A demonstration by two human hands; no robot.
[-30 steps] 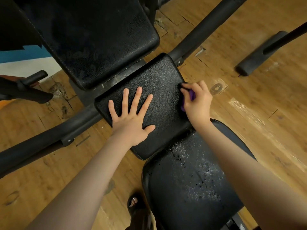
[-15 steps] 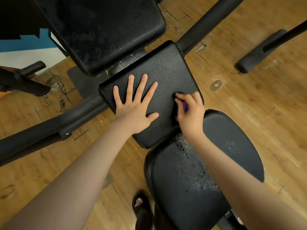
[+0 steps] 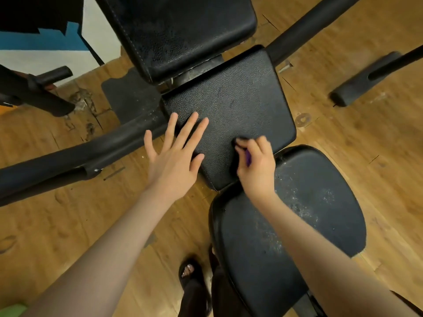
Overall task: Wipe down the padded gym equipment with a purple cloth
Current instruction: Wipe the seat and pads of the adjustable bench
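Observation:
A square black padded cushion lies in the middle of the gym machine. My right hand grips a small purple cloth and presses it on the cushion's near right part; only a sliver of the cloth shows between the fingers. My left hand has straight, spread fingers at the cushion's near left edge, partly over the floor. A larger black back pad stands behind the cushion. A round black seat, speckled with white dust, lies under my right forearm.
Black padded bars run left and upper right from the cushion. Another black bar lies on the worn wooden floor at right. A sandalled foot stands beside the seat. More black frame parts sit far left.
My right hand with the cloth has slid from the cushion's right edge toward its near middle. My left hand has shifted left, off the pad's centre to its left edge.

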